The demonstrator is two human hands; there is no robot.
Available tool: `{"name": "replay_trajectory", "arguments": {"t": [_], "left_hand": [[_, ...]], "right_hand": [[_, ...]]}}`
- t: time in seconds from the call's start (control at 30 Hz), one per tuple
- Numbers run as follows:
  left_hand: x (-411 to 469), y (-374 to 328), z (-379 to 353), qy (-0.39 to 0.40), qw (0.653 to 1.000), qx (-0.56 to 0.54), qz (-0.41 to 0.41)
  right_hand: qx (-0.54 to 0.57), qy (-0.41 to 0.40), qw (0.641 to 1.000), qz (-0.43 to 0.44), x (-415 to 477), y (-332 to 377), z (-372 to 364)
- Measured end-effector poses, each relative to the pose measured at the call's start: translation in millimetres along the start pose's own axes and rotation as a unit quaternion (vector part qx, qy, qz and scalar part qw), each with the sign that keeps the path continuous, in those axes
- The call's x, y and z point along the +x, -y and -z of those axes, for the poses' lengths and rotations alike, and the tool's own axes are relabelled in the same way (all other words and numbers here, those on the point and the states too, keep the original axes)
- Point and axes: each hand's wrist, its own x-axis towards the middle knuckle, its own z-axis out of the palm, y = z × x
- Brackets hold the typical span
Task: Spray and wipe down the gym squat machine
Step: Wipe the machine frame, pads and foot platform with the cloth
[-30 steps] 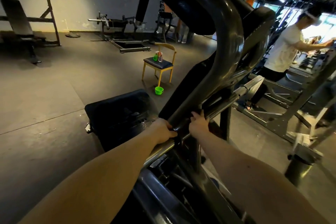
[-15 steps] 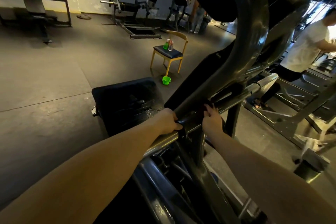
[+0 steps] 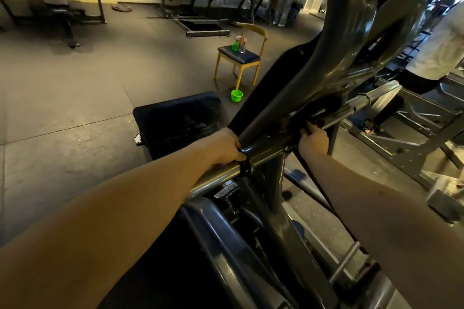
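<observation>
Head view, gym floor [image 3: 75, 88], yellow chair [image 3: 247, 57], left hand [image 3: 226, 145], right hand [image 3: 313, 139], each grip grasping bar [image 3: 266, 154].

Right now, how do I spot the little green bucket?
Find the yellow wooden chair standing alone on the dark gym floor. The bucket sits on the floor by its legs. It is bright green like one spray bottle on the seat, but short, open-topped and down low.
</observation>
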Motion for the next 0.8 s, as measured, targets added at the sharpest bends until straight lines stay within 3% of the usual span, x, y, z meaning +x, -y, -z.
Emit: {"name": "replay_trajectory", "arguments": {"t": [0.27,0.37,0.5,0.67,0.73,0.8], "left_hand": [[2,-6,0,0.000,0.999,0.023,0.023],[-2,-10,-4,-0.008,0.999,0.021,0.026],[-8,-15,-4,-0.002,1.000,0.004,0.027],[-11,-16,-4,0.001,0.999,-0.011,0.033],[-10,-16,-4,0.002,0.999,-0.017,0.037],[-8,-14,-5,0.003,0.999,-0.018,0.042]], "right_hand": [[-0.060,0.052,0.989,0.127,-101,5,-47],[-0.045,0.063,0.984,0.160,-85,-9,-40],[0.034,0.026,0.992,0.115,-40,-26,-17],[0.090,-0.024,0.994,-0.051,8,-25,8],[0.112,-0.031,0.991,-0.059,-2,-18,3],[0.099,-0.017,0.995,-0.007,-38,-14,-14]]}}
